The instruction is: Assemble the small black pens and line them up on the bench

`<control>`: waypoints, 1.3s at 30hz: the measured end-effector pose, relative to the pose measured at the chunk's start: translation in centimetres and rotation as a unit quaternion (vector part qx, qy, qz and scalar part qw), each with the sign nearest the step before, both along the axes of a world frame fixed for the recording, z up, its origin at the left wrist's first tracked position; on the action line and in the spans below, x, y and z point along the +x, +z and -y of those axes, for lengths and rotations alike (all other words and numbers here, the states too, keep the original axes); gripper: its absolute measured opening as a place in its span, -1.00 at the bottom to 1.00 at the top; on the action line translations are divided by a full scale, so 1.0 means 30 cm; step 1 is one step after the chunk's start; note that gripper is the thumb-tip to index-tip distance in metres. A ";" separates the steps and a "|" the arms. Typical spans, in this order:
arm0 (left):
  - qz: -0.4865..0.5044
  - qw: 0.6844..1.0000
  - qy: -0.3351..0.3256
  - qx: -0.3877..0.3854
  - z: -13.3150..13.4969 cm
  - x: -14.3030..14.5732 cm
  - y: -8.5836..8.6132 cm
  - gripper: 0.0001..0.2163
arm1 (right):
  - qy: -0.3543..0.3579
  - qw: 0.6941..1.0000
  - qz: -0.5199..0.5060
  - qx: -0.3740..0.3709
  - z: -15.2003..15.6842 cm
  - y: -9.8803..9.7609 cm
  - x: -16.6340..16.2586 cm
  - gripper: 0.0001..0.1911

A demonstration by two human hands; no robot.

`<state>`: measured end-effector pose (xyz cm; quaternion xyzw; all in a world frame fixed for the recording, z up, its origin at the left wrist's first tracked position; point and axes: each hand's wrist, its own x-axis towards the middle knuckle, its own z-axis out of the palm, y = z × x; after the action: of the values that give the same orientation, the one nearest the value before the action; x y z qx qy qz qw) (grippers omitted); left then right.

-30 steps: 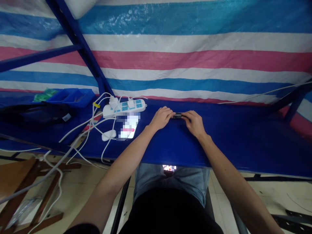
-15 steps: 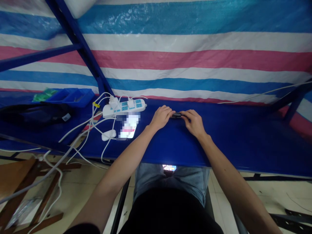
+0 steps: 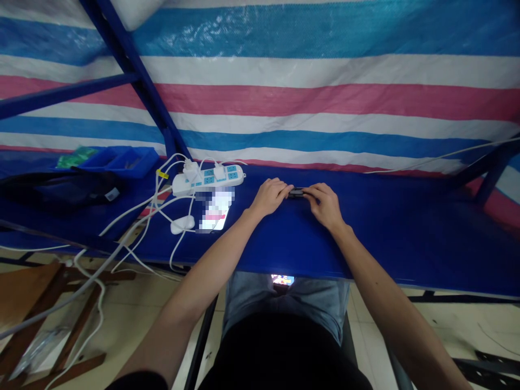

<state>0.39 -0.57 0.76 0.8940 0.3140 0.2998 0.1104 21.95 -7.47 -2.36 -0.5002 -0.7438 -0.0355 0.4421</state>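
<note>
Fingers of both hands narrow, pinching one small black piece between them: left hand at its left end, right hand at its right. Piece slim, elongated, hard-looking, with a greyish sheen along the middle; ends covered by fingertips, detail too small to read. Location: just above or on the tabletop, towards its far edge; contact cannot be told. Tabletop smooth, deep blue, slightly glossy.

Surroundings. Left of the left hand: phone, flat, lit, screen pixelated; behind it a white plastic power strip, long with rounded ends and blue sockets, two boxy white plugs seated. Near the phone, a smooth white oval. White cables loop over this side and past the near edge, cluttering it; yellow tag on one. Farther left: blue bin, crinkled green packet, dark fabric bag. Behind: striped woven-plastic sheet, wrinkled, shiny; blue post slanting before it.
</note>
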 end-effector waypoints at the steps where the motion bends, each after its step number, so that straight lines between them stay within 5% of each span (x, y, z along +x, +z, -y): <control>1: 0.011 1.000 -0.002 0.002 0.003 -0.002 0.002 -0.57 | -0.001 1.000 -0.006 -0.004 0.001 0.001 0.002 -0.75; 5: 0.029 0.999 -0.014 0.024 0.006 -0.004 0.003 -0.74 | -0.011 1.000 -0.024 -0.015 0.003 0.002 0.006 -0.74; 12: 0.032 0.999 0.014 0.033 -0.018 -0.009 -0.010 -0.48 | -0.014 0.999 -0.043 -0.014 0.006 0.017 0.008 -0.76; 18: 0.077 0.997 0.024 0.023 -0.027 -0.023 -0.008 -0.65 | -0.070 0.996 -0.061 0.004 0.009 0.023 0.041 -0.80; 26: 0.036 0.998 -0.018 0.041 -0.005 -0.001 -0.006 -0.60 | 0.006 0.998 -0.052 -0.020 0.005 0.017 0.008 -0.84; 30: 0.015 0.999 -0.031 0.035 -0.005 0.007 -0.012 -0.57 | 0.007 0.999 -0.037 -0.008 0.007 0.010 0.003 -0.86; 35: 0.056 0.997 -0.058 0.018 -0.006 0.003 -0.013 -0.85 | 0.002 0.999 0.003 -0.033 0.007 0.000 0.013 -0.77; 39: 0.070 0.997 -0.041 0.008 0.001 0.002 -0.008 -0.72 | -0.022 1.000 -0.010 -0.006 0.006 0.006 0.010 -0.87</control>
<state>0.46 -0.60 0.53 0.8840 0.2657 0.3595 0.1369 22.23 -7.66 -2.18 -0.5195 -0.7283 -0.0354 0.4455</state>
